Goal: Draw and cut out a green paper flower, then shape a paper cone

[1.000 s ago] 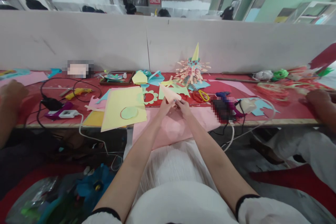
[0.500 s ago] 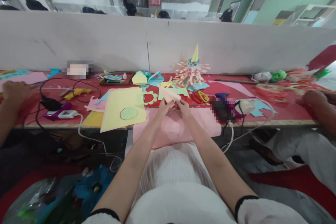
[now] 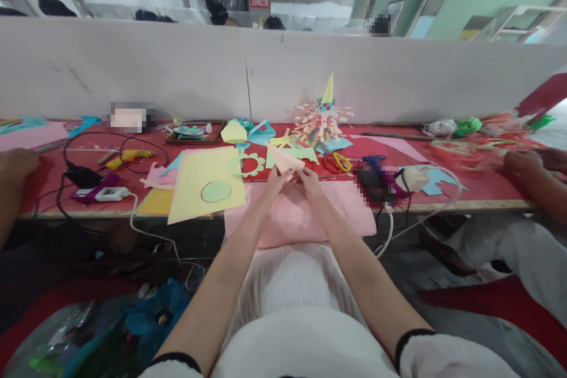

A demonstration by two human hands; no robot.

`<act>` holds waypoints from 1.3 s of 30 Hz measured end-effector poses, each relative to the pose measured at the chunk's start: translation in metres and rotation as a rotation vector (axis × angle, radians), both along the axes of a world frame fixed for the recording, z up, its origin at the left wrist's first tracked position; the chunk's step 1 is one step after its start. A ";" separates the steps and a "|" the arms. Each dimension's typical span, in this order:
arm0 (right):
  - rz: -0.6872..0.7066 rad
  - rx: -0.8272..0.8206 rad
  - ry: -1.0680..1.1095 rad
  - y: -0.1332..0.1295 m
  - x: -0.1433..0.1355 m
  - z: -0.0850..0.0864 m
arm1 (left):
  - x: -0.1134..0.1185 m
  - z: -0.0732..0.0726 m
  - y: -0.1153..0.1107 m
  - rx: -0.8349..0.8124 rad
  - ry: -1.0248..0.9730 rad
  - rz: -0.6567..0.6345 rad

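Note:
A pale pink paper cone is held between my hands, its point toward the far left. My left hand is closed on the cone's left side near the wide end. On the other side, the fingers of my right hand pinch its lower edge. Beneath both hands a pink sheet hangs over the table's front edge. Just beyond them lie a green scalloped paper piece and a ring-shaped flower cutout. Scissors with red and yellow handles rest to the right.
A fringed paper figure with a yellow cone top stands at the back. Left are yellow sheets with a green disc, a yellow glue gun and cables. A purple device lies right. Co-workers' hands show at both sides.
The view has shifted very slightly. My hands keep the cone in nearly the same place, with only small finger movement. The co-worker's hand at the left has moved outward.

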State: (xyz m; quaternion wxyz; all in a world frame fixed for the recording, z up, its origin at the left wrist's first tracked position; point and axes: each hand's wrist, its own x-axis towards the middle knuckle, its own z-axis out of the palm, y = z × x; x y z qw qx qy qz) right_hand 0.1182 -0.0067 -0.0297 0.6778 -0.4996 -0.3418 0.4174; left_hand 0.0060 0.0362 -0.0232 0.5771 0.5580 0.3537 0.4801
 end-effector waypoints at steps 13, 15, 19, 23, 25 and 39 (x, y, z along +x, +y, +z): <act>-0.032 0.009 -0.023 0.001 0.003 -0.002 | 0.000 0.003 -0.003 0.011 0.022 -0.025; -0.037 0.022 -0.027 0.001 0.003 -0.002 | 0.000 0.004 -0.004 0.022 0.024 -0.031; -0.034 0.044 -0.027 0.000 0.003 -0.001 | -0.001 0.005 -0.005 0.039 0.032 -0.040; -0.025 0.056 -0.016 -0.001 0.004 -0.001 | -0.002 0.004 -0.004 0.032 0.030 -0.054; -0.022 0.061 -0.006 -0.001 0.004 -0.001 | -0.001 0.003 -0.002 0.024 0.027 -0.053; -0.026 0.064 -0.026 0.000 0.001 -0.004 | 0.001 -0.010 0.007 -0.004 0.038 -0.015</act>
